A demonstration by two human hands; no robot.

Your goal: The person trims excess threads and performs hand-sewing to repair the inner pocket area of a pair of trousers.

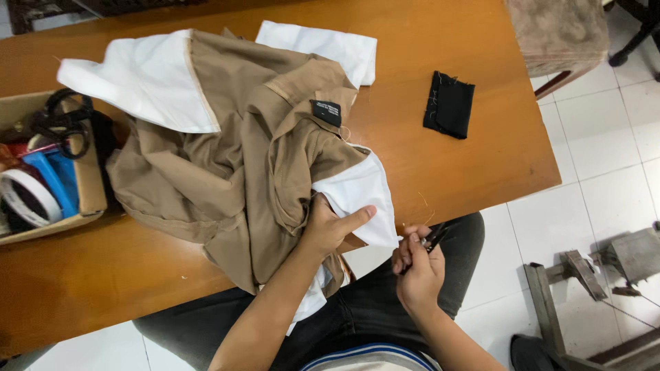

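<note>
A tan garment [234, 151] with white lining panels lies bunched on the wooden table [440, 178], a small black label sewn near its middle. My left hand [330, 223] grips a white pocket piece [357, 196] of the garment at the table's near edge, thumb on top. My right hand [416, 264] is closed around a small dark thread snipper [434, 239], its tip pointing at the lower corner of the white piece. Both hands are over my lap, which is in dark trousers.
A cardboard box [89, 178] at the left holds black scissors [62, 124], a tape roll and blue items. A black fabric scrap [449, 104] lies on the table's right part. An upholstered chair [557, 31] and metal frame parts [584, 275] stand on the white tiled floor.
</note>
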